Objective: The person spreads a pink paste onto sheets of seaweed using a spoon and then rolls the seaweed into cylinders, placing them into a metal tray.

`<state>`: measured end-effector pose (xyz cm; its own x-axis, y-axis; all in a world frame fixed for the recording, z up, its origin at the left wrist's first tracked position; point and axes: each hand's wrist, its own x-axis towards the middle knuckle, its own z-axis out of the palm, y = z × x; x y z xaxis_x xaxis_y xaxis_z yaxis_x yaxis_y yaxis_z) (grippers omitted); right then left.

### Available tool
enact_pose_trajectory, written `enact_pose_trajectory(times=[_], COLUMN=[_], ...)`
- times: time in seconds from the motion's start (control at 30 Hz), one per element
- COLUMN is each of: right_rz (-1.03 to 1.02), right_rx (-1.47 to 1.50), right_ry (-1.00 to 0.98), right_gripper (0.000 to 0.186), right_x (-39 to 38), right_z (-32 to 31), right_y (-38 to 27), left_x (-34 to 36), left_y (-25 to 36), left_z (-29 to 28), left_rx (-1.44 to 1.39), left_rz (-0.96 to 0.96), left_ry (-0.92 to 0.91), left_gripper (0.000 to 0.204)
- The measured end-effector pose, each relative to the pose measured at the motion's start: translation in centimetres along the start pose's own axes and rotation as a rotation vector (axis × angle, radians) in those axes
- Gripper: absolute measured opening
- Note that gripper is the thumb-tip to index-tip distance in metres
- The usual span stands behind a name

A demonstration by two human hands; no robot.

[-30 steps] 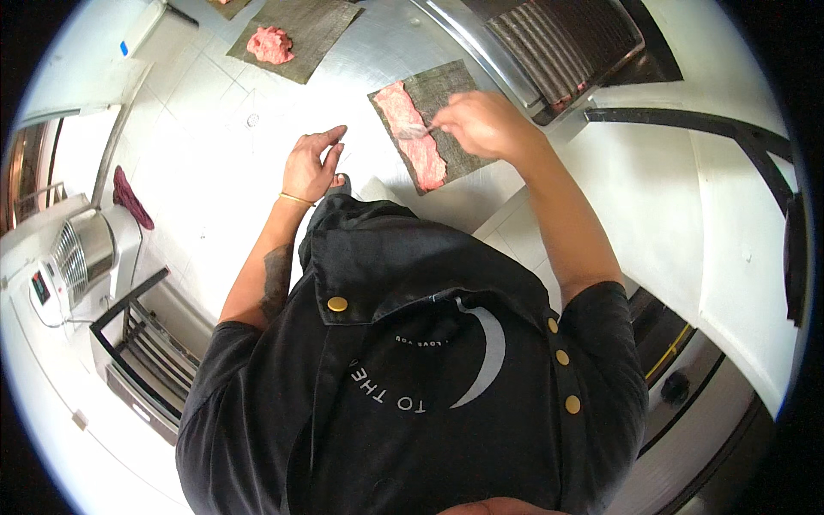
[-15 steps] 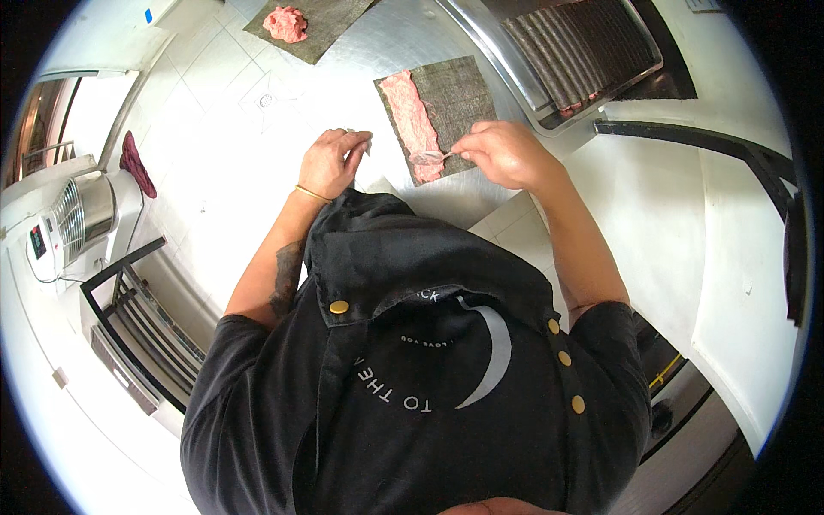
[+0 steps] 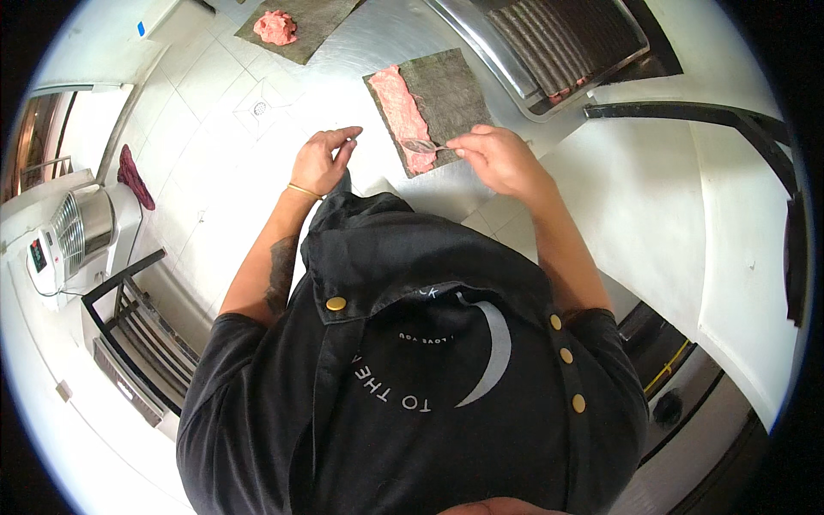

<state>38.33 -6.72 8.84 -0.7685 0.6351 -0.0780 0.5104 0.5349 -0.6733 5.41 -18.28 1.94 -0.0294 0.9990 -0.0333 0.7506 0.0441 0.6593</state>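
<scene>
My right hand [image 3: 498, 159] pinches the handle of a metal spoon [image 3: 419, 147], whose bowl rests on the lower end of a long, flattened pink meat strip [image 3: 393, 99]. The strip lies along the left side of a dark green nori-like sheet [image 3: 459, 94] on a steel worktop [image 3: 360, 51]. My left hand [image 3: 326, 153] hovers left of that sheet, index finger extended and thumb apart, with no clear object in it. Farther back, a lump of pink meat [image 3: 275, 27] sits on another dark sheet [image 3: 316, 21].
A steel tray [image 3: 536, 99] with dark rolls in rows stands back right, beside a black bracket [image 3: 669, 112] on the white wall. At left are a white-and-steel machine [image 3: 81, 232], a maroon cloth [image 3: 136, 176] and a black metal rack [image 3: 129, 309].
My right hand and spoon have moved down along the meat strip to its lower end since the oldest frame. The strip looks smoother. My left hand has shifted slightly.
</scene>
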Motion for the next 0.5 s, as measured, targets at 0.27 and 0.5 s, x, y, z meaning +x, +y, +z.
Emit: enact_pose_trajectory(times=[0.27, 0.5], right_rz=[0.017, 0.023], right_rx=[0.015, -0.070], right_ry=[0.007, 0.078], right_gripper=[0.024, 0.023], right_x=[-3.1, -1.2], right_z=[0.6, 3.3], right_y=[-1.7, -0.6], left_x=[-0.5, -0.6], left_y=[-0.6, 0.0], left_z=[0.3, 0.2], left_rx=[-0.002, -0.018], left_rz=[0.015, -0.039], left_ry=[0.015, -0.005], left_gripper=[0.031, 0.033])
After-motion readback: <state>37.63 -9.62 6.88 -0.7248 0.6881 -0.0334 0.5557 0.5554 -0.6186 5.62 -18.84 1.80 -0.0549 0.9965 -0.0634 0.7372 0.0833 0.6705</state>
